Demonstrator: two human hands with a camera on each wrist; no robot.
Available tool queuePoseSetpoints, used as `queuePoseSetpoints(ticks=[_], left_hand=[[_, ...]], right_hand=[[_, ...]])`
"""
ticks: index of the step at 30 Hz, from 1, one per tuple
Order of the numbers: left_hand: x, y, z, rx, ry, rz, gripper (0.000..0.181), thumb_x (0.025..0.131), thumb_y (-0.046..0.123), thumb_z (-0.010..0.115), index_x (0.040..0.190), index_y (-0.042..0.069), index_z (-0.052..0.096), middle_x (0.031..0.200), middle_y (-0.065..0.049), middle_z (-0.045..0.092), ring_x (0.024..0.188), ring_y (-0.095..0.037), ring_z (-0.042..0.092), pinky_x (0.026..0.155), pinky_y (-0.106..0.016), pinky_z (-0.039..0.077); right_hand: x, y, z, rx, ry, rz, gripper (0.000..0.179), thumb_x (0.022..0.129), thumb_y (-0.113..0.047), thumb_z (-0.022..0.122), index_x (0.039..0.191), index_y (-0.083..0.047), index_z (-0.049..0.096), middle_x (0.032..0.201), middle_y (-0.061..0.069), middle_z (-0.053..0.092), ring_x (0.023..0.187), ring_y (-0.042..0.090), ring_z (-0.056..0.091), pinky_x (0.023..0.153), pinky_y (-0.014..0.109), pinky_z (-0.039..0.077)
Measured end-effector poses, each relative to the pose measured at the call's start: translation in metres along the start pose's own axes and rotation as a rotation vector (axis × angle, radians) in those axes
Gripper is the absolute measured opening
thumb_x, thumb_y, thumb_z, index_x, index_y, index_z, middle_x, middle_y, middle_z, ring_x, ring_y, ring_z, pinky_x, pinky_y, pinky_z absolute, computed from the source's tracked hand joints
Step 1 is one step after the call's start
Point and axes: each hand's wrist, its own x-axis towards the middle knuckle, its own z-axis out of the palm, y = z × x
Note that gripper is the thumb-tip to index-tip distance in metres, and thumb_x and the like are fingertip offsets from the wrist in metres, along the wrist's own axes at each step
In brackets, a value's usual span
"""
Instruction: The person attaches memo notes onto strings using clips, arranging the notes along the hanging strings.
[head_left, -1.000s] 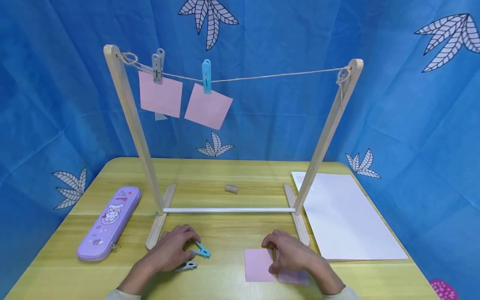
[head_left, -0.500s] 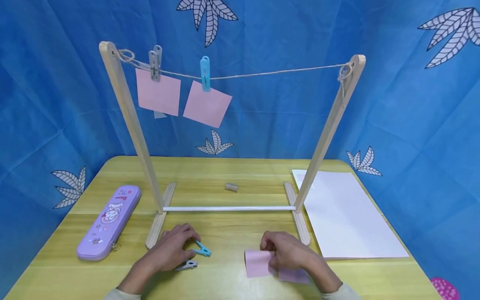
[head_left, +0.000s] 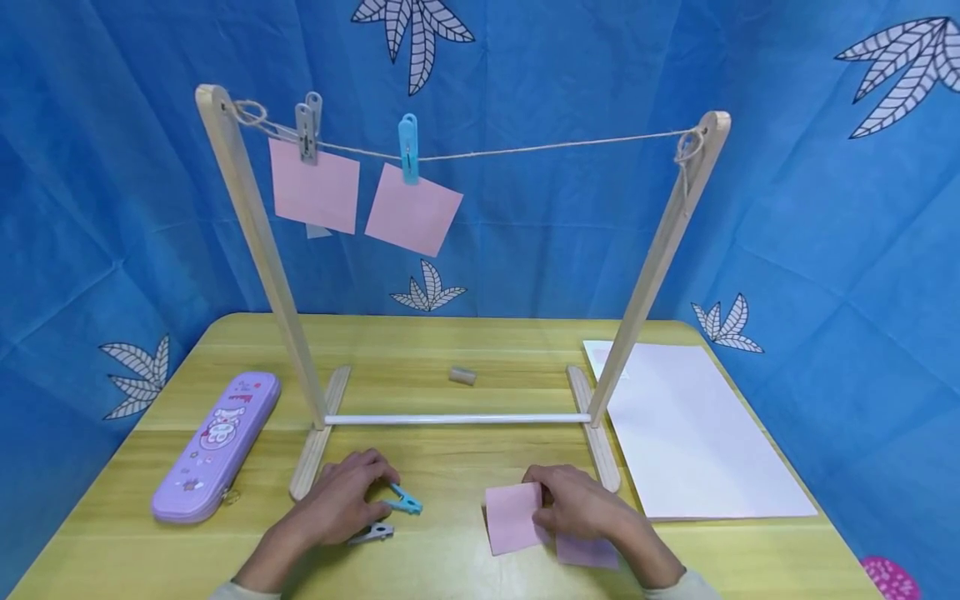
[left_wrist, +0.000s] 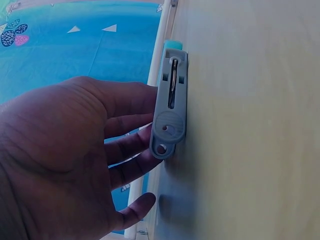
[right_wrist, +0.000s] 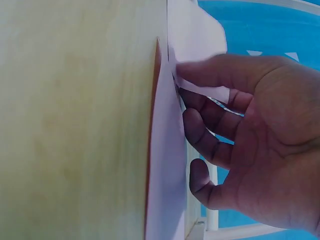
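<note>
My left hand (head_left: pixel 345 497) rests on the table, thumb and index finger pinching the handles of a light-blue clothespin (head_left: pixel 405 500). Just in front of that lies a grey clothespin (head_left: pixel 373 532); in the left wrist view this grey clothespin (left_wrist: pixel 171 105) hides most of the blue one. With thumb and fingers my right hand (head_left: pixel 577 502) pinches the edge of a pink paper square (head_left: pixel 512 518), tilted up off the table. A second pink paper square (head_left: pixel 588 552) lies flat, partly under that hand. In the right wrist view the held paper square (right_wrist: pixel 197 32) rises past the thumb.
A wooden stand (head_left: pixel 262 250) carries a string (head_left: pixel 540 150) with two pink squares hung on it, one by a grey clothespin (head_left: pixel 307 133), one by a blue clothespin (head_left: pixel 408 150). A purple pencil case (head_left: pixel 217 450) lies left, white paper sheets (head_left: pixel 697 433) right, a small cylinder (head_left: pixel 462 376) behind.
My right hand has pinched the left pink square and lifted it; it curled first and now tilts toward me. The left hand has stayed in place.
</note>
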Motion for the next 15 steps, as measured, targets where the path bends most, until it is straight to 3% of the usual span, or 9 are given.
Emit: queuePoseSetpoints(ticks=[4, 8, 15], left_hand=[[0.0002, 0.0006, 0.0010, -0.017, 0.002, -0.016, 0.025, 0.078, 0.025, 0.078, 0.101, 0.025, 0.069, 0.105, 0.013, 0.060, 0.106, -0.017, 0.056, 0.078, -0.033, 0.035], [0.0000, 0.0002, 0.0013, -0.050, 0.019, -0.044, 0.027, 0.077, 0.026, 0.079, 0.101, 0.026, 0.069, 0.105, 0.015, 0.062, 0.104, -0.015, 0.057, 0.079, -0.033, 0.034], [0.0009, -0.0006, 0.0013, -0.090, 0.076, -0.040, 0.028, 0.077, 0.028, 0.078, 0.103, 0.029, 0.067, 0.101, 0.017, 0.065, 0.095, -0.009, 0.060, 0.085, -0.038, 0.041]], right_hand=[[-0.0006, 0.0021, -0.0007, 0.074, 0.019, -0.017, 0.023, 0.090, -0.009, 0.063, 0.111, -0.019, 0.062, 0.083, -0.010, 0.061, 0.070, 0.000, 0.052, 0.062, 0.020, 0.042], [-0.0001, 0.0028, -0.0025, 0.151, 0.074, -0.053, 0.033, 0.092, -0.008, 0.060, 0.123, -0.019, 0.057, 0.091, -0.004, 0.066, 0.078, 0.003, 0.059, 0.065, 0.021, 0.048], [0.0037, 0.0039, -0.0086, 0.186, 0.285, -0.107, 0.041, 0.089, -0.005, 0.065, 0.126, -0.021, 0.057, 0.083, -0.009, 0.062, 0.075, 0.002, 0.058, 0.067, 0.022, 0.048]])
